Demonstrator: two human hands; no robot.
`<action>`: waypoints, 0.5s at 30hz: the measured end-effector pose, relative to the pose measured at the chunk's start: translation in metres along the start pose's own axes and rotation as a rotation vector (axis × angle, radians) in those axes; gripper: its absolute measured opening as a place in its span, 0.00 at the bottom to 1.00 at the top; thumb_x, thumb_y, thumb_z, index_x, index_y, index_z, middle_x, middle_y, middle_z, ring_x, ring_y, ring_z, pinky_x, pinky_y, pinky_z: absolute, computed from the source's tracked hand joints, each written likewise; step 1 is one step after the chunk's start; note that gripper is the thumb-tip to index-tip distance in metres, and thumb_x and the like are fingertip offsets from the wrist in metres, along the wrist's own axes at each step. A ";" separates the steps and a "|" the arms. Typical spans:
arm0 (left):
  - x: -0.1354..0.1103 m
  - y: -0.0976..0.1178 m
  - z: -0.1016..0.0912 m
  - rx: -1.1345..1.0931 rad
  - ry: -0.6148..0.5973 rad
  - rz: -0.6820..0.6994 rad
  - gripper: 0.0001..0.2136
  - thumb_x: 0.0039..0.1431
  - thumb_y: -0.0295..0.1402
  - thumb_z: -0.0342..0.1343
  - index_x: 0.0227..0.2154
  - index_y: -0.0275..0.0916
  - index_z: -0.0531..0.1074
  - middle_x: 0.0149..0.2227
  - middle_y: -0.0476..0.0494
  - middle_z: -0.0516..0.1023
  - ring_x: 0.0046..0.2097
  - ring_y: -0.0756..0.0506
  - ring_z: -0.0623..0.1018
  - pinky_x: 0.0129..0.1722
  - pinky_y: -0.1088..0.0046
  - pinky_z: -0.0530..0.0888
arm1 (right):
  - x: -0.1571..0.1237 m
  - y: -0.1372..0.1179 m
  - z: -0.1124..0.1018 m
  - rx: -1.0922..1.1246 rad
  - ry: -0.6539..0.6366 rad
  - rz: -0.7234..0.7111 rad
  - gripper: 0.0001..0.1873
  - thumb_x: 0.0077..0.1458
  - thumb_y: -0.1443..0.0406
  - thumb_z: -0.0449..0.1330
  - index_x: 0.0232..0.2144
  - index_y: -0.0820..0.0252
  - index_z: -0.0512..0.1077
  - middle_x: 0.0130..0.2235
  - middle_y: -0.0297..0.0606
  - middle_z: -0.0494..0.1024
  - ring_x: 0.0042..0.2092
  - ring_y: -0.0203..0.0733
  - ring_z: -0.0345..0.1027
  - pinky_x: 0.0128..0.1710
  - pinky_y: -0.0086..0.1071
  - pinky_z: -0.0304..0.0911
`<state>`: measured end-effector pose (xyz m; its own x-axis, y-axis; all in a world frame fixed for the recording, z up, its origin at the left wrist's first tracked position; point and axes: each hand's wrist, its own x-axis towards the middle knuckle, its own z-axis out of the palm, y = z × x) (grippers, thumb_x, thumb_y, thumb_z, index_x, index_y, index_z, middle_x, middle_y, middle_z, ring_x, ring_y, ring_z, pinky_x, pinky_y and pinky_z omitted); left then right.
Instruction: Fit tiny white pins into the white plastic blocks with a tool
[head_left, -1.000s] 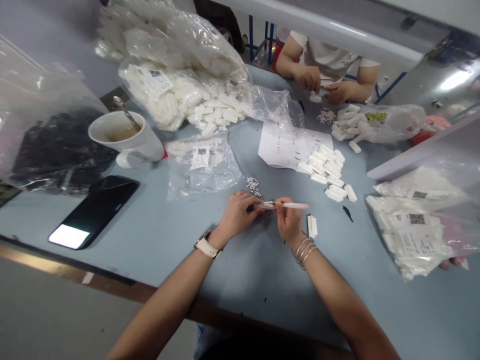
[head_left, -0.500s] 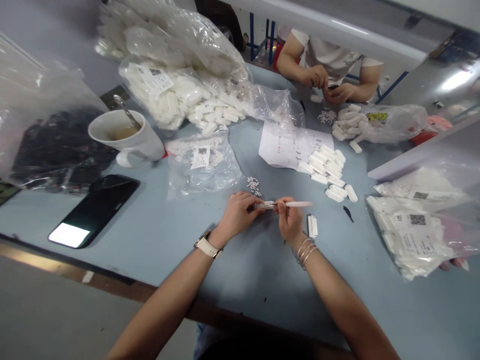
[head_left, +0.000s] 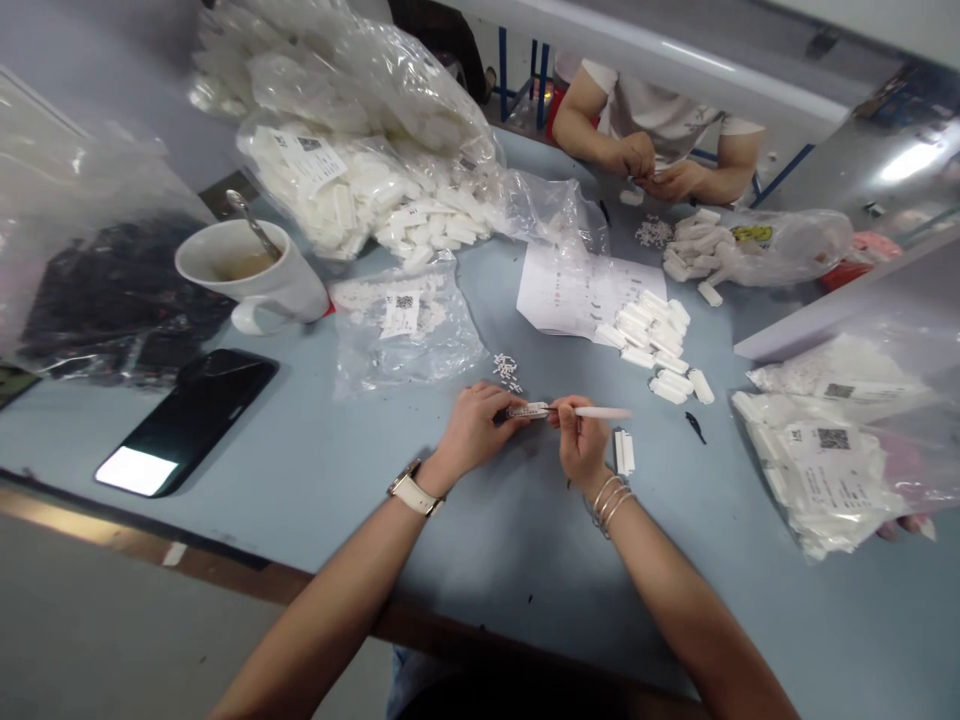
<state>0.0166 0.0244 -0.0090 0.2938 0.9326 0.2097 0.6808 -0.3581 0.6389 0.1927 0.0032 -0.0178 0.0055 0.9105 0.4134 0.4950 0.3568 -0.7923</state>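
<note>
My left hand [head_left: 474, 428] is closed round a small white connector part [head_left: 527, 410], held just above the blue table [head_left: 315, 470]. My right hand [head_left: 581, 440] pinches a thin white pen-like tool [head_left: 600, 412] whose tip meets that part. A small white block [head_left: 624, 452] lies right of my right wrist. A little heap of tiny white pieces [head_left: 508, 371] sits just beyond my hands. A stack of finished white parts [head_left: 654, 340] lies further right.
A white mug with a spoon [head_left: 251, 272] and a black phone [head_left: 187, 420] lie at left. Clear bags of white parts [head_left: 360, 170] fill the back; more bags [head_left: 825, 450] lie at right. A paper sheet [head_left: 570, 290] sits mid-table. Another person's hands [head_left: 656, 170] work at the far side.
My hands stay almost in place; the white tool has shifted slightly right. The other person's hands across the table have moved closer together.
</note>
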 end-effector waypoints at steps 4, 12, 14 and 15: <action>0.000 0.001 -0.001 -0.005 0.002 0.000 0.04 0.53 0.31 0.61 0.33 0.41 0.76 0.33 0.45 0.80 0.38 0.43 0.74 0.41 0.64 0.69 | 0.000 0.000 0.000 0.034 -0.029 -0.003 0.17 0.65 0.56 0.45 0.31 0.58 0.66 0.26 0.34 0.72 0.27 0.36 0.68 0.30 0.30 0.65; 0.000 0.002 -0.001 -0.002 -0.004 -0.009 0.05 0.53 0.31 0.62 0.33 0.40 0.76 0.33 0.45 0.80 0.38 0.43 0.74 0.41 0.64 0.69 | 0.003 0.000 0.001 0.003 -0.071 0.005 0.19 0.65 0.53 0.44 0.32 0.58 0.66 0.26 0.35 0.72 0.27 0.37 0.67 0.29 0.31 0.64; 0.000 0.002 -0.001 -0.004 -0.004 -0.004 0.04 0.53 0.31 0.62 0.33 0.40 0.76 0.33 0.45 0.80 0.38 0.43 0.74 0.42 0.64 0.69 | 0.003 -0.001 0.000 -0.019 -0.080 0.007 0.20 0.65 0.53 0.43 0.32 0.58 0.66 0.26 0.35 0.72 0.26 0.37 0.67 0.29 0.31 0.64; 0.000 0.001 -0.001 -0.005 -0.004 -0.002 0.04 0.53 0.31 0.61 0.33 0.40 0.76 0.34 0.45 0.80 0.39 0.43 0.74 0.42 0.64 0.69 | 0.004 -0.002 0.000 -0.032 -0.086 0.004 0.20 0.65 0.53 0.43 0.32 0.59 0.66 0.25 0.35 0.72 0.26 0.37 0.67 0.28 0.30 0.64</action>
<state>0.0167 0.0236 -0.0073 0.2951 0.9332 0.2050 0.6784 -0.3557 0.6428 0.1915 0.0061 -0.0149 -0.0671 0.9269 0.3692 0.5228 0.3478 -0.7783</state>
